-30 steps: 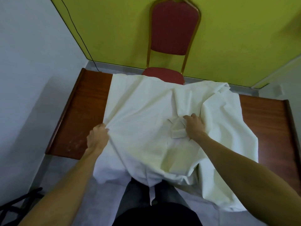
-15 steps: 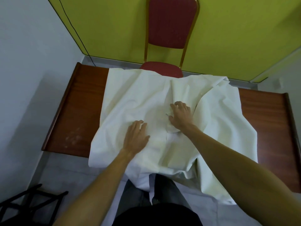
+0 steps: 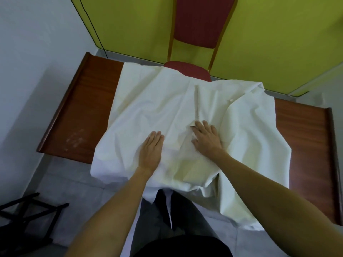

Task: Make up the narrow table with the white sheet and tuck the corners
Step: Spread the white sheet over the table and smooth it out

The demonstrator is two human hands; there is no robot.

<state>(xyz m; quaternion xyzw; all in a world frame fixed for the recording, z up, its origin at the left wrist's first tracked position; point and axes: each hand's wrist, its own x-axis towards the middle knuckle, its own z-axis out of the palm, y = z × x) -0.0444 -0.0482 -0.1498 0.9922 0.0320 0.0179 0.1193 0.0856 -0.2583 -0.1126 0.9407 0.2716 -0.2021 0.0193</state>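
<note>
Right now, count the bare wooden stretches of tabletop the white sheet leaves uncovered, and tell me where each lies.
2. One bare stretch of the brown wooden tabletop lies left of the rumpled white cloth sheet; the other lies right of it. The sheet may hide more wood beneath.

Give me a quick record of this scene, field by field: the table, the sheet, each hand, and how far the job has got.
table: narrow wooden table, both ends bare
sheet: white sheet bunched and creased over the middle, hanging off the near edge
left hand: left hand flat on the sheet, palm down
right hand: right hand pressing on a fold, fingers spread
background: red chair behind the table
progress: sheet not spread, corners untucked
</note>
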